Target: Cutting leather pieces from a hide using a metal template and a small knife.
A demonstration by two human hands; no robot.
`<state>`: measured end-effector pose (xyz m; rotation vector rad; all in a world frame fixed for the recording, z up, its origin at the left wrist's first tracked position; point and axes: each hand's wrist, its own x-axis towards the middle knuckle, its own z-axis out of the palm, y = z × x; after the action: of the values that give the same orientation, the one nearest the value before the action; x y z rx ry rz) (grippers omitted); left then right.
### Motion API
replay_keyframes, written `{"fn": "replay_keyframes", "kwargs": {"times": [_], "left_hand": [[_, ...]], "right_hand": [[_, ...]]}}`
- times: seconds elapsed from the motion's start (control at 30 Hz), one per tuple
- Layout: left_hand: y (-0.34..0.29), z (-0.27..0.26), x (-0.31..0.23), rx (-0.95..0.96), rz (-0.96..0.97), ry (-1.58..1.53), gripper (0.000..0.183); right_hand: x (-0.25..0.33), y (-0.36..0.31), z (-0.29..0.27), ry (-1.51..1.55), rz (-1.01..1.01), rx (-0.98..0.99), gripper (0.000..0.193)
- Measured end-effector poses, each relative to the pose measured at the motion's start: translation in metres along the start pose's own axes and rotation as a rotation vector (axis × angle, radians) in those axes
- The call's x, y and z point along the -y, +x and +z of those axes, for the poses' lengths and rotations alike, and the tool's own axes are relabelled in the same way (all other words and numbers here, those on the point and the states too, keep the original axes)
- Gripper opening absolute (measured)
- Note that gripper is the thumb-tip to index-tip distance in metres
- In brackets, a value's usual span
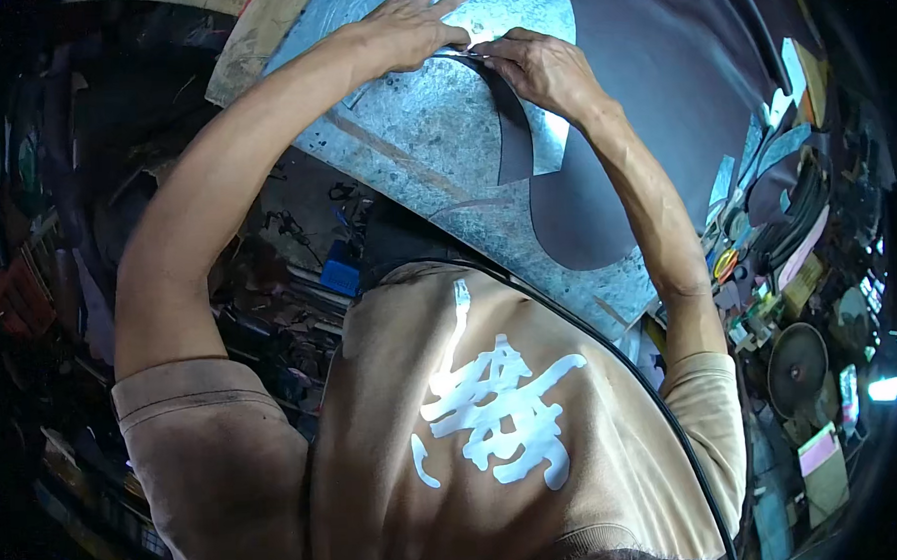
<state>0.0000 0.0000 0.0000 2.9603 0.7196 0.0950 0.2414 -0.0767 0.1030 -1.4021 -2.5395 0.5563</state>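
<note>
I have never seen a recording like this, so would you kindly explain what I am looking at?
There is no machine here, only a person's bare hands. The single picture comes from a head-worn camera looking down; its fisheye lens bends straight edges. On the mottled grey work surface lie a large dark sheet and a narrow, curved dark strip. The left hand is spread over the surface; beside it, the right hand pinches a thin object, too small to identify.

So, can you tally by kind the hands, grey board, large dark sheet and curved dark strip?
Hands: 2 (left hand, right hand)
Grey board: 1
Large dark sheet: 1
Curved dark strip: 1
Total: 5
</note>
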Motion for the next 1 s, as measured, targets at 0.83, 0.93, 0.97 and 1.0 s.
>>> {"fn": "replay_keyframes", "kwargs": {"times": [0.83, 0.93, 0.97, 1.0], "left_hand": [[0.038, -0.09, -0.079, 0.255, -0.448, -0.173, 0.073], [0.039, -0.08, -0.077, 0.235, -0.439, -0.118, 0.069], [0.038, -0.076, -0.076, 0.22, -0.431, -0.078, 0.068], [0.039, -0.08, -0.075, 0.231, -0.401, -0.056, 0.069]], "right_hand": [[0.073, -0.116, 0.01, 0.205, 0.703, -0.203, 0.022], [0.089, -0.129, 0.012, 0.227, 0.781, -0.229, 0.022], [0.094, -0.133, 0.013, 0.221, 0.792, -0.233, 0.022], [0.098, -0.137, 0.016, 0.232, 0.808, -0.263, 0.021]]}}
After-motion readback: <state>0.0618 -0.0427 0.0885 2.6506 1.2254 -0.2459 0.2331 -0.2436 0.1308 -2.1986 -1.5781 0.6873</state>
